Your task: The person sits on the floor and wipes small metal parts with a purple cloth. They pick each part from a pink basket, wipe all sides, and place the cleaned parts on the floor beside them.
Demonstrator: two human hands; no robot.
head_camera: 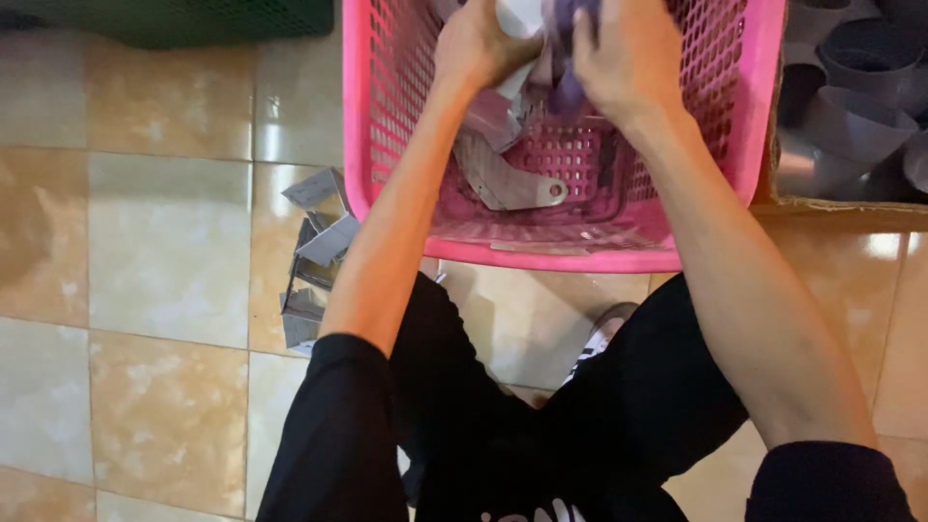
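Both my hands reach into a pink plastic mesh basket (387, 116) on the tiled floor. My left hand (478, 43) is closed around a pale grey flat metal piece (519, 19) at the top edge of the view. My right hand (628, 53) grips a purple-grey piece (568, 89) right beside it; the two pieces touch. More flat grey metal brackets (507, 179) lie on the basket's bottom, one with a rounded end and a hole. The fingertips are partly cut off by the frame's upper edge.
A small heap of folded grey metal parts (314, 256) lies on the floor left of the basket. A cardboard box with grey pipe fittings (855, 106) stands at the right. A dark green crate (184, 21) sits at the top left. My knees in black clothing fill the foreground.
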